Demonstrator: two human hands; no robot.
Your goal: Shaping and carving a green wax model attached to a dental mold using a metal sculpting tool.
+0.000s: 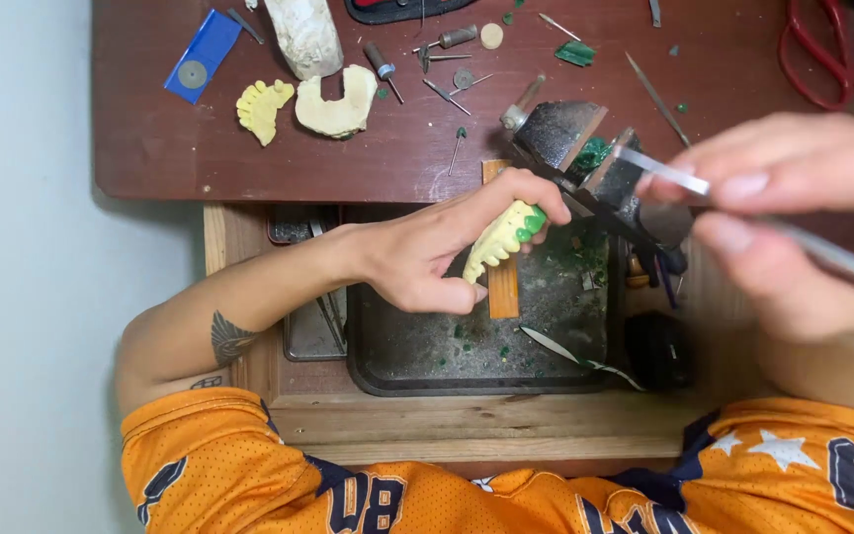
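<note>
My left hand (442,247) grips a yellow dental cast (499,240) with green wax teeth at its far end, held over a dark tray (467,366). My right hand (793,218), close to the camera and blurred, pinches a thin metal carving tool (664,170) whose flat tip points left toward the cast. The tool tip sits apart from the cast, above a small dark burner block (585,158) with green wax on it.
On the brown bench (200,148) lie another yellow cast (263,107), a cream jaw cast (338,104), a white plaster lump (305,35), a blue card (202,56), several burs and picks (447,69), and red scissors (827,59). A wooden bench peg (502,287) crosses the tray.
</note>
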